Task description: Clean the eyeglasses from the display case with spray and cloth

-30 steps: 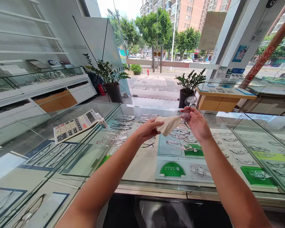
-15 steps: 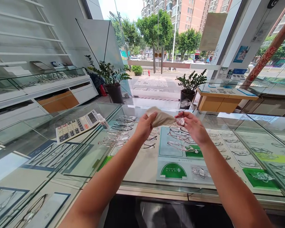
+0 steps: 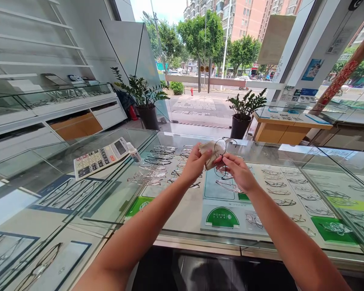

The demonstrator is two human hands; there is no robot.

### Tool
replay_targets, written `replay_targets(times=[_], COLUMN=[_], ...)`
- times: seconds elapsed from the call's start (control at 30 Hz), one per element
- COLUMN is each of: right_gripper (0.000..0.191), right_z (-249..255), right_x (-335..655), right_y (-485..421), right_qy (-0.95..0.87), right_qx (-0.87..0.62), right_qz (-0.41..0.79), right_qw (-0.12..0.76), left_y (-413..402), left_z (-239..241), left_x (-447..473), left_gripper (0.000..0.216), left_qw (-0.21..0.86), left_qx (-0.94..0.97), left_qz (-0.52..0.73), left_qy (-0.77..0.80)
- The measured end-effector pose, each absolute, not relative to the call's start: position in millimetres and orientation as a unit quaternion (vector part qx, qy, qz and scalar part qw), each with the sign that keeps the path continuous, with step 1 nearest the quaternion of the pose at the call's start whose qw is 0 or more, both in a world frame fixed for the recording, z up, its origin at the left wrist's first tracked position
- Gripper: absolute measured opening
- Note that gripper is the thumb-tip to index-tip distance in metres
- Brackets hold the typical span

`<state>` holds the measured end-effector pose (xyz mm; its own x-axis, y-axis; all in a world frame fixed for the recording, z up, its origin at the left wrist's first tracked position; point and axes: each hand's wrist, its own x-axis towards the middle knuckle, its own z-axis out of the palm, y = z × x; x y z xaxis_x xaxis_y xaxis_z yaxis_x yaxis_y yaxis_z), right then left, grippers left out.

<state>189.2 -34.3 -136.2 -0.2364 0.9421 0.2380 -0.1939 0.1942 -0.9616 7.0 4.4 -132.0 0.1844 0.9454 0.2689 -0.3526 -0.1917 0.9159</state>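
Observation:
Above the glass counter, my right hand pinches a pair of round, thin dark-framed eyeglasses near the bridge. The glasses are turned on end, one lens above the other. My left hand is closed on a beige cloth, which lies against or just behind the upper lens; whether it presses on the lens I cannot tell. Rows of eyeglass frames lie under and around my hands.
A large-button calculator and a small white bottle stand on the counter to the left. Green MOHOE display cards lie in the case. Potted plants flank the glass door beyond.
The glasses have come left and turned upright on end, meeting the cloth. My left hand has moved slightly right, and the cloth is now bunched up.

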Motion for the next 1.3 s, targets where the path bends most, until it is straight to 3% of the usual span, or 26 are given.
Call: replay_targets(times=[0.3, 0.7, 1.0, 1.13, 1.3], right_gripper=[0.028, 0.024, 0.029, 0.028, 0.03], right_z=[-134.7, -135.6, -138.0, -137.4, -134.2], right_x=[199.6, 191.2, 186.0, 182.6, 181.8], right_y=[-28.0, -30.3, -32.4, -34.4, -36.8], right_qy=[-0.548, -0.526, -0.499, -0.503, -0.509], right_qx=[-0.36, -0.342, -0.339, -0.32, -0.331], right_qz=[0.445, 0.442, 0.485, 0.493, 0.48], right_qw=[0.61, 0.641, 0.633, 0.634, 0.633], left_y=[-5.7, -14.4, -21.6, -21.1, -22.9], left_z=[-133.9, -139.6, -130.9, -132.9, -134.2], left_x=[11.5, 18.1, 13.4, 17.7, 22.8], left_gripper=[0.047, 0.045, 0.038, 0.035, 0.055], left_qw=[0.56, 0.567, 0.489, 0.541, 0.606], left_qx=[0.57, 0.628, 0.651, 0.601, 0.562], left_qz=[0.528, 0.47, 0.498, 0.522, 0.508], left_qy=[0.288, 0.251, 0.299, 0.272, 0.245])
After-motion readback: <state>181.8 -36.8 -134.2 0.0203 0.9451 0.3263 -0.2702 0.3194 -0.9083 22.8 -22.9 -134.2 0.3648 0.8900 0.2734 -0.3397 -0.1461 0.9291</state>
